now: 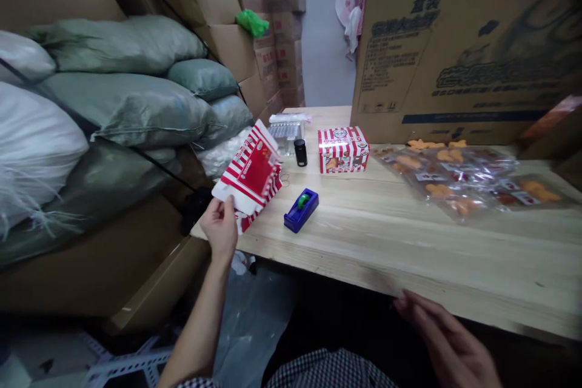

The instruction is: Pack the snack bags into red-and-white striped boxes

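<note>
Grey-green sacks (pixel 113 103) bank up on the left as the person's left hand (pixel 221 227) holds a flat carton (pixel 250 173), red-and-white striped, over the near-left corner of the wooden table (pixel 364 236). Thumb and fingers pinch its lower edge, and the bare forearm rises straight from the bottom of the frame, wrist barely bent. The carton tilts up and away, unfolded. By the look of it, the work stands at picking up a blank; shaping it would call for a second hand on the card. Just right of it sit a blue tape dispenser (pixel 301 210), a small black canister (pixel 300 152) and an assembled striped box (pixel 343 149), with snack packets (pixel 459 179) spread further along below a large cardboard box (pixel 454 42). At lower right, the right hand (pixel 443 333) hovers beneath the table's front edge, fingers loosely extended, gripping nothing, blurred.
</note>
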`<state>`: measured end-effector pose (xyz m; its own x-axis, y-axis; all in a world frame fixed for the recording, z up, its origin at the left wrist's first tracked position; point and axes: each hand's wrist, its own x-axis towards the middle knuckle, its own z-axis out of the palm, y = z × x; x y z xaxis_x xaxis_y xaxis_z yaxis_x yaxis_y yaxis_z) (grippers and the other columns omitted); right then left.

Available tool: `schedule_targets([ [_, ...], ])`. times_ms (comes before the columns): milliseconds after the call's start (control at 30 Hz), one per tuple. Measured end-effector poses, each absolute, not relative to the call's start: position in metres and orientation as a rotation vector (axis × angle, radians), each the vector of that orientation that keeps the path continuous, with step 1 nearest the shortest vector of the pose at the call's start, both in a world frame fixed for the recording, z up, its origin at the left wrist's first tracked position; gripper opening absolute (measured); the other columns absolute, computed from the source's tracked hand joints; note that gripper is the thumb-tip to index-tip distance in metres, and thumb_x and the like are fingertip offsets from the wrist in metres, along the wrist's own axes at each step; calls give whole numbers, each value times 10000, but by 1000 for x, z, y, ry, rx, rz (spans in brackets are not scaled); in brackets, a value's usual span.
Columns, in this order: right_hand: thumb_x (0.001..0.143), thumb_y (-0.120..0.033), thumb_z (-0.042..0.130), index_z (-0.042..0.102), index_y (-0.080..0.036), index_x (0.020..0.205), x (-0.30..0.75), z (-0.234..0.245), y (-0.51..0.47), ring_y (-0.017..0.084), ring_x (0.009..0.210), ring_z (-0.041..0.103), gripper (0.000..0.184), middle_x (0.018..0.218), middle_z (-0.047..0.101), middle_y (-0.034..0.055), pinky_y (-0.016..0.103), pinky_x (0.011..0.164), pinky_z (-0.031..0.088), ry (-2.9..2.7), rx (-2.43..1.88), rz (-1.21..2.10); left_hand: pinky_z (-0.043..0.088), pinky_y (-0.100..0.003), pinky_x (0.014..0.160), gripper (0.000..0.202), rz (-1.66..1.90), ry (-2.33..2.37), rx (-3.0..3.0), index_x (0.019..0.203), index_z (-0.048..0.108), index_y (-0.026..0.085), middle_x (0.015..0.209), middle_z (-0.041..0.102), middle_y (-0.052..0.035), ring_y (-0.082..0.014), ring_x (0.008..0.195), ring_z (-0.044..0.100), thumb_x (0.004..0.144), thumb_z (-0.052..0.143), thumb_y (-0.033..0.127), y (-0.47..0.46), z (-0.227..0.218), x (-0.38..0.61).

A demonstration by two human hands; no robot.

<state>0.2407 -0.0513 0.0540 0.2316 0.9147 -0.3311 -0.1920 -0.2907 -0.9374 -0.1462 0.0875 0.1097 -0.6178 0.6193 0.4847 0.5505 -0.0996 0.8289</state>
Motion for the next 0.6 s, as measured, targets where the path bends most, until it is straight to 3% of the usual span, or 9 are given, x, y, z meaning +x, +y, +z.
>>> schedule_targets([
  [133, 848, -518, 684, 590, -251, 1345, 191, 58, -11, 288, 1247, 614, 573, 1310, 676, 99, 502, 1097, 458, -807, -1087, 1398, 538, -252, 699, 287, 1701, 1466, 941, 969, 689, 154, 656, 658, 14, -136, 630, 627, 797, 747, 376, 29, 87, -49],
  [200, 816, -508, 727, 595, -246, 1310, 187, 60, 3, 298, 1152, 677, 574, 1252, 709, 103, 533, 1029, 514, -667, -993, 1407, 559, -288, 702, 291, 1419, 1252, 813, 1017, 687, 171, 719, 699, -12, -158, 657, 668, 819, 732, 378, 0, 65, -11],
  [300, 748, -456, 812, 674, -190, 1124, 207, 58, 5, 327, 961, 748, 480, 1063, 776, 119, 525, 876, 601, -486, -1072, 1394, 563, -375, 874, 384, 1178, 1133, 818, 1172, 636, 207, 1105, 722, -102, -230, 990, 705, 831, 726, 357, -15, 48, 9],
  [367, 720, -443, 838, 704, -172, 1030, 226, 56, -4, 326, 881, 761, 433, 984, 789, 117, 496, 824, 618, -499, -1160, 1435, 485, -403, 1033, 497, 1331, 1265, 1025, 1271, 566, 262, 1356, 596, -99, -239, 1238, 590, 813, 751, 313, -4, 54, 5],
  [433, 723, -442, 837, 718, -174, 1002, 242, 53, -17, 309, 846, 763, 405, 961, 792, 103, 469, 812, 621, -609, -1217, 1525, 391, -428, 1129, 577, 1477, 1384, 1408, 1323, 517, 290, 1434, 511, -81, -240, 1339, 488, 802, 764, 286, 16, 72, 0],
  [600, 785, -423, 790, 724, -200, 1042, 255, 44, -39, 266, 880, 751, 347, 1008, 784, 70, 436, 849, 606, -908, -1215, 1656, 432, -460, 1063, 494, 874, 1027, 2238, 1291, 533, 254, 1282, 595, -101, -265, 1226, 538, 844, 721, 351, 58, 104, 21],
])
